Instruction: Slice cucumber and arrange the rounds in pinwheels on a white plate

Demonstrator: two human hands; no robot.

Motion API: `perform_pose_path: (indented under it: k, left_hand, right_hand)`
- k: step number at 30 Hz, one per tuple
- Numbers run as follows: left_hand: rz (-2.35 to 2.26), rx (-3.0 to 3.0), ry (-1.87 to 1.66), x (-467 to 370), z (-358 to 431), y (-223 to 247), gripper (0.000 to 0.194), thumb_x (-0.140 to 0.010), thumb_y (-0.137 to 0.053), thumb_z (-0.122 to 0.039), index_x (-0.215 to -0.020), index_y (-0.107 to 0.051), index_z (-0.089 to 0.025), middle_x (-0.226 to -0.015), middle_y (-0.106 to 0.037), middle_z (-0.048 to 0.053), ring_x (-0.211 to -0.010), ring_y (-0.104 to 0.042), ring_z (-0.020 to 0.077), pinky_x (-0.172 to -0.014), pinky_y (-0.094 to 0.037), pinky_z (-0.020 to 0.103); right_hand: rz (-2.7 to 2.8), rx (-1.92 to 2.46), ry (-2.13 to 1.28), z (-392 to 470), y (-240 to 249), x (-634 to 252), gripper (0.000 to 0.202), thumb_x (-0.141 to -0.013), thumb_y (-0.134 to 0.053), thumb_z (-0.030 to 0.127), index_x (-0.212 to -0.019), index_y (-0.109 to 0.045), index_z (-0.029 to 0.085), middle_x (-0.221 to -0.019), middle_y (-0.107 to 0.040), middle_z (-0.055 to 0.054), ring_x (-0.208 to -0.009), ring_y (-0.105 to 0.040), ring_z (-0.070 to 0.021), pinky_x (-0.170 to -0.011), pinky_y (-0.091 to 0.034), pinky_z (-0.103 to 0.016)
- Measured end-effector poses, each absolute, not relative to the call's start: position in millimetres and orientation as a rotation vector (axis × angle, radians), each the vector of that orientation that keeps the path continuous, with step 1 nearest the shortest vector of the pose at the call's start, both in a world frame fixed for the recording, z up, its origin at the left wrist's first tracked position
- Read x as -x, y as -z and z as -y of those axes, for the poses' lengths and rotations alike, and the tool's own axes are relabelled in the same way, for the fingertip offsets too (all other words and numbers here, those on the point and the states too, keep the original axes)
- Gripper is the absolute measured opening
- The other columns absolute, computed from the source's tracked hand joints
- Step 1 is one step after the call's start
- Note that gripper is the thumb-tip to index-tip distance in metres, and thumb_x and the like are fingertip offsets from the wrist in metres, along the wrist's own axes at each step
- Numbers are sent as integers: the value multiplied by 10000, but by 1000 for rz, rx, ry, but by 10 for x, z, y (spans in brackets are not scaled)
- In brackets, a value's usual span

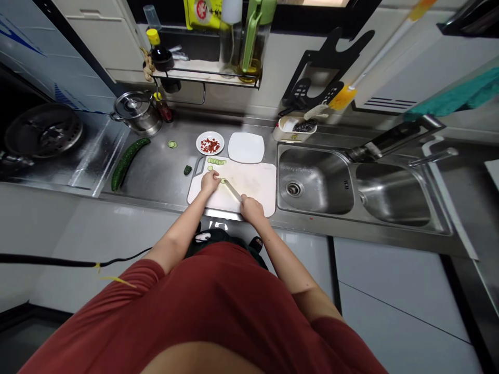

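My right hand [252, 209] is wrapped round the handle of a knife [233, 191], whose blade points up and left over the white cutting board [253, 182]. At the blade's tip lies a cucumber slice [223, 181]. Just left of that slice is my left hand [210, 182], its fingers curled together; what they hold, if anything, is too small to make out. Along the board's top left edge runs a row of cucumber slices [217, 161], with a single one below it. A dark green cucumber end [187, 170] rests on the counter beside the board.
Behind the board stand a plate of chopped red pieces [210, 146] and a white square plate [246, 147]. A whole cucumber [128, 162] and a steel pot [137, 111] are on the left. The double sink [317, 179] adjoins the right side. Above hangs a bottle shelf [206, 77].
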State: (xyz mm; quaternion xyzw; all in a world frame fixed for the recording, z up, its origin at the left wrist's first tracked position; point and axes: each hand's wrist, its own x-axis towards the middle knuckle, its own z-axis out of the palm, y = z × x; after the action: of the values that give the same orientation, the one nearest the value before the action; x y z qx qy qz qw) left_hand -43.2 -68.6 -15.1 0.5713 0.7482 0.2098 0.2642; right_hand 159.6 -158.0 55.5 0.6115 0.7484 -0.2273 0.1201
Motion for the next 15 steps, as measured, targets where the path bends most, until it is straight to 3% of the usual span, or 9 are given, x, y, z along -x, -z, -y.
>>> perform_pose_path:
  k: [15]
  left_hand:
    - [-2035, -1487, -570, 432, 667, 146, 185, -737, -633, -237, -920, -645, -214, -809, -650, 5, -769, -589, 149, -719, -413, 247]
  right_hand:
    - [-2199, -1718, 660, 1527, -517, -1546, 288, -890, -349, 73, -1141, -465, 155, -1006, -640, -137, -930, -629, -235, -776, -461, -316]
